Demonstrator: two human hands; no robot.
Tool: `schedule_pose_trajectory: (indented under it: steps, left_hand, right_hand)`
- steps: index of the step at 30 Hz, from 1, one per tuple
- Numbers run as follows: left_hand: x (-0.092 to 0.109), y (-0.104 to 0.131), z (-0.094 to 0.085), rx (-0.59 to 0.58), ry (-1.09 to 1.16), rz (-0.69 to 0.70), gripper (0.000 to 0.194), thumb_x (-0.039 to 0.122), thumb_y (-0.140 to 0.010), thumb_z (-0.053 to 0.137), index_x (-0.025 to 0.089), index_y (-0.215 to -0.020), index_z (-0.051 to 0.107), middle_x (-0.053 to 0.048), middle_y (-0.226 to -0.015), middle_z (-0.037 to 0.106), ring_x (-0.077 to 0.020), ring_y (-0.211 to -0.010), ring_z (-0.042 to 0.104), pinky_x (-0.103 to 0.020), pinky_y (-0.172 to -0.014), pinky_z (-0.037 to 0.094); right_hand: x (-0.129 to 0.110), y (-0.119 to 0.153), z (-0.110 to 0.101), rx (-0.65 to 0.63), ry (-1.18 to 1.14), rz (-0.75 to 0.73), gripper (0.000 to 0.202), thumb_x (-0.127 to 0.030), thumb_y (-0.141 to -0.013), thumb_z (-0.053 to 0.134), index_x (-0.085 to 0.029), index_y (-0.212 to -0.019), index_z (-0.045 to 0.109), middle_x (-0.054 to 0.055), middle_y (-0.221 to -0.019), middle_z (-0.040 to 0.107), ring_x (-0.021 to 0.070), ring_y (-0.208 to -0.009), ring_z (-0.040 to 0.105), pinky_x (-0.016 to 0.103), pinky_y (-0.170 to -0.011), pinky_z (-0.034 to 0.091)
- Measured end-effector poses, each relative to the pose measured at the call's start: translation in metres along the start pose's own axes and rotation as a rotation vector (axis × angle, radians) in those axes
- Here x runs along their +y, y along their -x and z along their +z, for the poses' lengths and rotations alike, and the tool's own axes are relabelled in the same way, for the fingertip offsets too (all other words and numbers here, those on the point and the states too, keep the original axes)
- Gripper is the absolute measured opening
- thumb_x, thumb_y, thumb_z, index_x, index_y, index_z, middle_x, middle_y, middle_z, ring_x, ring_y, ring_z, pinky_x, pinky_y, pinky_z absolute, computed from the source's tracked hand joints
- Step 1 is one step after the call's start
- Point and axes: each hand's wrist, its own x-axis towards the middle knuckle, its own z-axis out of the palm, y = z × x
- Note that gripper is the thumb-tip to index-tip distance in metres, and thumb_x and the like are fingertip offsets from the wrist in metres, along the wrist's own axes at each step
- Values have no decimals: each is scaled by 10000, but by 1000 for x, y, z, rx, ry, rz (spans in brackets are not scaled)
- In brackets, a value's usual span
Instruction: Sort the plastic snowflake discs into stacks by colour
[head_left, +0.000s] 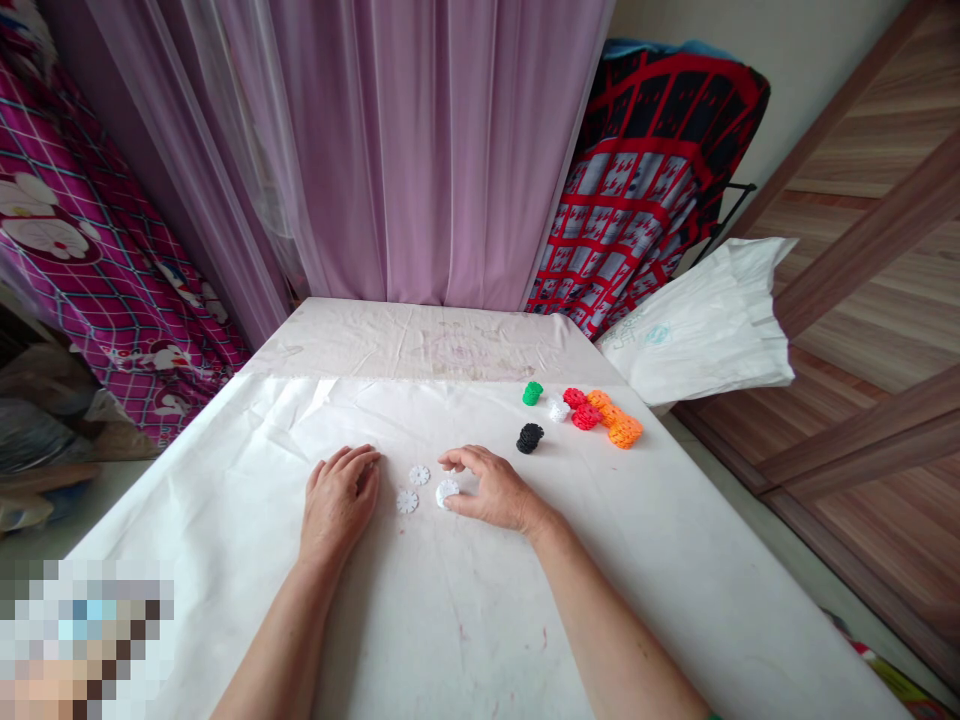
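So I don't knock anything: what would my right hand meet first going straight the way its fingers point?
Past the white notched piece at its thumb, your right hand would probably meet the farther loose white notched disc first, though the hand's height is unclear.

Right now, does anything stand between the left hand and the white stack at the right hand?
Yes: two loose white discs lie flat on the table between the left hand and the stack.
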Motion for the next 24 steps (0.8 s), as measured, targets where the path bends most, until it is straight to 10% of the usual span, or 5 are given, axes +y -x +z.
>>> schedule_pose_trajectory:
  steps: [24]
  left_hand:
    - [1, 1, 1, 10, 12, -8, 353, 340, -922, 408, 278, -1106, 703, -41, -1295, 680, -264, -1308, 520, -518, -1134, 320]
  right_hand:
    - [26, -20, 19, 72, 271, 11, 333, -163, -821, 670, -253, -1141, 680, 47, -1134, 706, 217, -1086, 590, 383, -977, 452]
